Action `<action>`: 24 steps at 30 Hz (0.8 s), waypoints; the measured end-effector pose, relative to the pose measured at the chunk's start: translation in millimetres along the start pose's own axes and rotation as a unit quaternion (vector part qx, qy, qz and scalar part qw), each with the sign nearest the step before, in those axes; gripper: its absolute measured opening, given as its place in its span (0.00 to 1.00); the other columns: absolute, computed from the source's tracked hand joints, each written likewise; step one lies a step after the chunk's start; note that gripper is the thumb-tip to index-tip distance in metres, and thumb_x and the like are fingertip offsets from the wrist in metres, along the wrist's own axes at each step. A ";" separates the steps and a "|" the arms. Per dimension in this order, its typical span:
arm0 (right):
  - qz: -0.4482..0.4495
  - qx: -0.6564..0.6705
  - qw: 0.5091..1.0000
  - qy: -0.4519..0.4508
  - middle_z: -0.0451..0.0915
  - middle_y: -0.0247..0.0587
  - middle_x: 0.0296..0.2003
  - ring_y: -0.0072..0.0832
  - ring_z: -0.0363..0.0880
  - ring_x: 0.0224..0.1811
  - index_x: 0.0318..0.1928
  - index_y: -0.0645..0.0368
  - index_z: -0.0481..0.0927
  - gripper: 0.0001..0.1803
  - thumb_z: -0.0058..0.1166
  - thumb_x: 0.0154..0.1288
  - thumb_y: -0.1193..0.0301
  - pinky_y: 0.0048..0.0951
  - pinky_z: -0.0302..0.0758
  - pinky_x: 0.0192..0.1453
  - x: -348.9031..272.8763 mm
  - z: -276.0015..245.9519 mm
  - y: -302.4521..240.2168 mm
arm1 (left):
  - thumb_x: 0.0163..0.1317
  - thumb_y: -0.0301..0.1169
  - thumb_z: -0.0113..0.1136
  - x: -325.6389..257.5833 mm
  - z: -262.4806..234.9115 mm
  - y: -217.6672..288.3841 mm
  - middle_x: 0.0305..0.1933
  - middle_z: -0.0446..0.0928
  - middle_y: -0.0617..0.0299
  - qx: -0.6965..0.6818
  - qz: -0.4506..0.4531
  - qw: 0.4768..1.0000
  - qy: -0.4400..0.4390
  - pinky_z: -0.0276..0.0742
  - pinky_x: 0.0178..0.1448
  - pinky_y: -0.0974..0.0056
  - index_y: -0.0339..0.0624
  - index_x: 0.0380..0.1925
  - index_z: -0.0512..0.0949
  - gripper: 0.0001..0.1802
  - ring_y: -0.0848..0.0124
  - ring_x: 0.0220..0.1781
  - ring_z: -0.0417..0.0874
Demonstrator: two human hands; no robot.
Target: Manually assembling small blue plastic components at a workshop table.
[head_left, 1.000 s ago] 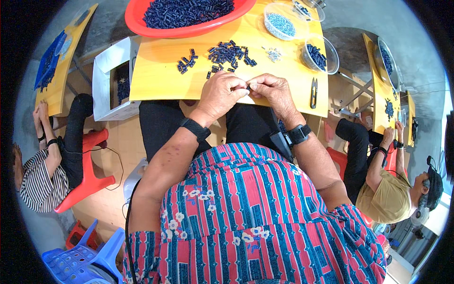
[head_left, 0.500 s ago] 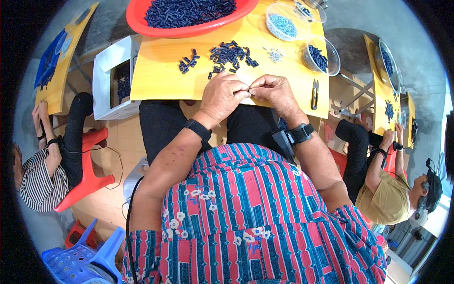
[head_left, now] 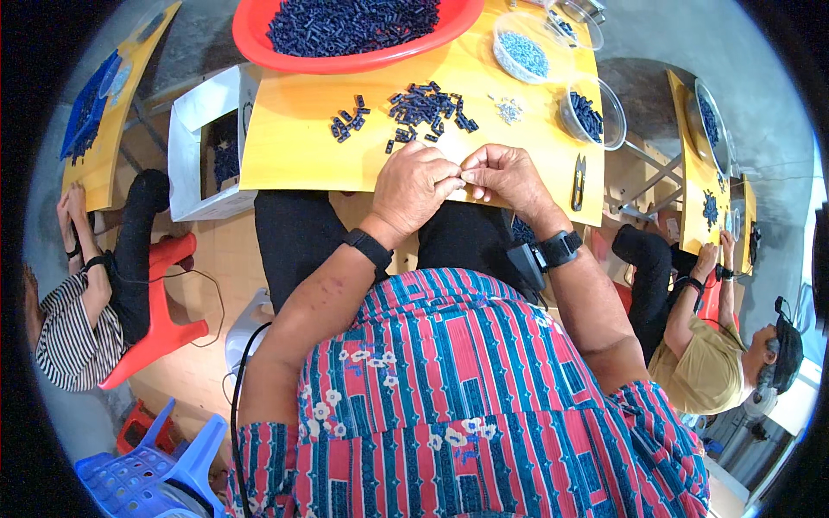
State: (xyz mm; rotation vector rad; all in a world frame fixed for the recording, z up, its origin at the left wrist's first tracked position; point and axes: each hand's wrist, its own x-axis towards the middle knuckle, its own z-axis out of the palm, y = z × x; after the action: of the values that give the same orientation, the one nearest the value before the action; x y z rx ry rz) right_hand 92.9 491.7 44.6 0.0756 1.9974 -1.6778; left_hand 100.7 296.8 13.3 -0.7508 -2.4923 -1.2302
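Observation:
Near the front edge of the yellow table (head_left: 294, 164), my left hand (head_left: 413, 186) and my right hand (head_left: 508, 180) meet with fingertips pinched together. Whatever sits between them is too small and covered to make out. Just beyond my fingers lies a loose pile of small dark blue plastic pieces (head_left: 425, 107). A smaller group of the same dark pieces (head_left: 349, 123) is left of it. Tiny pale pieces (head_left: 508, 109) are scattered beyond my right hand. Black thread snips (head_left: 578, 183) lie to the right, near the table's edge.
A red basin (head_left: 354, 66) heaped with dark pieces stands at the back. Clear tubs hold light blue bits (head_left: 523, 57) and dark pieces (head_left: 586, 116). A white box (head_left: 192, 142) stands left of the table. People sit at tables on both sides. A blue chair (head_left: 129, 479) is at lower left.
The table and its contents have shifted slightly down and right in the picture. Both hands stay pinched together, with the right fingers slightly re-angled.

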 end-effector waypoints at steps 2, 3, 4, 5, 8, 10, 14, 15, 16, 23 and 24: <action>0.008 -0.009 1.000 -0.002 0.81 0.30 0.26 0.14 0.76 0.24 0.37 0.61 0.82 0.05 0.63 0.64 0.74 0.16 0.72 0.28 1.1 -0.6 -1.9 | 0.51 0.34 0.67 -0.3 -0.9 0.6 0.27 0.78 0.64 -0.002 0.017 1.000 0.003 0.74 0.42 0.59 0.49 0.26 0.84 0.04 0.62 0.34 0.77; 0.017 -0.018 1.000 -0.004 0.81 0.30 0.26 0.14 0.76 0.24 0.36 0.61 0.81 0.05 0.63 0.63 0.74 0.16 0.73 0.28 1.1 -0.7 -2.7 | 0.52 0.34 0.66 -1.3 -0.8 0.2 0.27 0.78 0.64 0.003 0.016 1.000 -0.002 0.74 0.43 0.59 0.49 0.26 0.84 0.04 0.62 0.35 0.77; 0.018 -0.018 1.000 -0.005 0.81 0.30 0.26 0.14 0.76 0.24 0.36 0.61 0.81 0.05 0.63 0.63 0.74 0.16 0.73 0.28 0.8 -0.4 -3.7 | 0.52 0.34 0.66 -1.9 -0.1 -1.0 0.27 0.78 0.64 0.003 0.015 1.000 -0.002 0.74 0.43 0.59 0.49 0.26 0.84 0.04 0.62 0.35 0.77; 0.016 -0.016 1.000 -0.005 0.81 0.33 0.25 0.16 0.77 0.23 0.34 0.62 0.81 0.04 0.62 0.64 0.75 0.18 0.74 0.27 0.4 0.0 -4.7 | 0.52 0.34 0.66 -2.6 1.0 -2.3 0.27 0.78 0.64 0.003 0.019 1.000 -0.002 0.74 0.43 0.59 0.48 0.26 0.84 0.04 0.62 0.35 0.77; 0.020 -0.019 1.000 -0.011 0.80 0.33 0.24 0.16 0.77 0.23 0.32 0.61 0.79 0.05 0.62 0.64 0.75 0.19 0.75 0.28 1.2 -3.4 -5.4 | 0.52 0.34 0.66 -3.4 2.8 -2.1 0.28 0.78 0.65 -0.006 0.013 1.000 -0.004 0.74 0.44 0.58 0.48 0.26 0.83 0.04 0.62 0.38 0.77; 0.024 -0.024 0.999 -0.021 0.79 0.30 0.24 0.15 0.76 0.23 0.32 0.60 0.79 0.06 0.63 0.63 0.74 0.18 0.75 0.29 2.6 -4.0 -8.2 | 0.51 0.34 0.65 -3.9 3.0 -2.8 0.29 0.77 0.66 -0.012 0.002 1.000 -0.007 0.74 0.46 0.58 0.49 0.25 0.83 0.04 0.63 0.40 0.78; 0.030 -0.031 0.999 -0.031 0.79 0.30 0.23 0.15 0.76 0.23 0.30 0.59 0.77 0.07 0.63 0.63 0.75 0.18 0.76 0.29 1.5 -1.8 -13.5 | 0.52 0.34 0.65 -5.1 2.5 -4.0 0.30 0.77 0.66 -0.010 0.007 1.000 -0.016 0.73 0.45 0.58 0.50 0.26 0.83 0.04 0.63 0.40 0.78; 0.034 -0.035 0.998 -0.029 0.79 0.30 0.23 0.15 0.77 0.23 0.30 0.59 0.76 0.08 0.63 0.63 0.75 0.19 0.76 0.29 1.2 -1.8 -13.4 | 0.52 0.34 0.65 -5.2 2.8 -3.3 0.30 0.77 0.66 -0.003 0.008 1.000 -0.016 0.73 0.44 0.58 0.50 0.26 0.83 0.04 0.63 0.40 0.77; 0.035 -0.034 0.998 -0.029 0.79 0.30 0.23 0.15 0.77 0.23 0.30 0.59 0.76 0.08 0.63 0.63 0.75 0.19 0.76 0.29 1.3 -1.8 -13.7 | 0.52 0.34 0.65 -5.0 2.8 -3.1 0.30 0.77 0.66 -0.004 0.006 1.000 -0.017 0.73 0.44 0.58 0.50 0.26 0.83 0.04 0.63 0.40 0.77; 0.034 -0.043 0.998 -0.038 0.79 0.29 0.24 0.16 0.78 0.23 0.30 0.59 0.75 0.08 0.62 0.63 0.76 0.19 0.76 0.29 3.6 -3.0 -12.9 | 0.52 0.33 0.64 -3.6 2.5 -2.6 0.29 0.76 0.66 -0.008 0.021 1.000 -0.003 0.73 0.44 0.59 0.50 0.26 0.82 0.03 0.63 0.39 0.77; 0.037 -0.057 0.997 -0.035 0.79 0.30 0.24 0.16 0.78 0.23 0.30 0.59 0.75 0.08 0.62 0.63 0.75 0.19 0.76 0.29 4.8 -2.9 -13.7 | 0.52 0.33 0.64 -3.1 2.7 -2.9 0.29 0.76 0.66 -0.008 0.023 1.000 -0.001 0.73 0.43 0.59 0.49 0.26 0.82 0.03 0.64 0.38 0.77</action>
State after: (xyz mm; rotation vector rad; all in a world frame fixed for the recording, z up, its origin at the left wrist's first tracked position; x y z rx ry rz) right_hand 82.8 489.9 55.2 0.0488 2.0080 -1.4978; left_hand 101.7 296.4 8.3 -0.8094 -2.4539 -1.2362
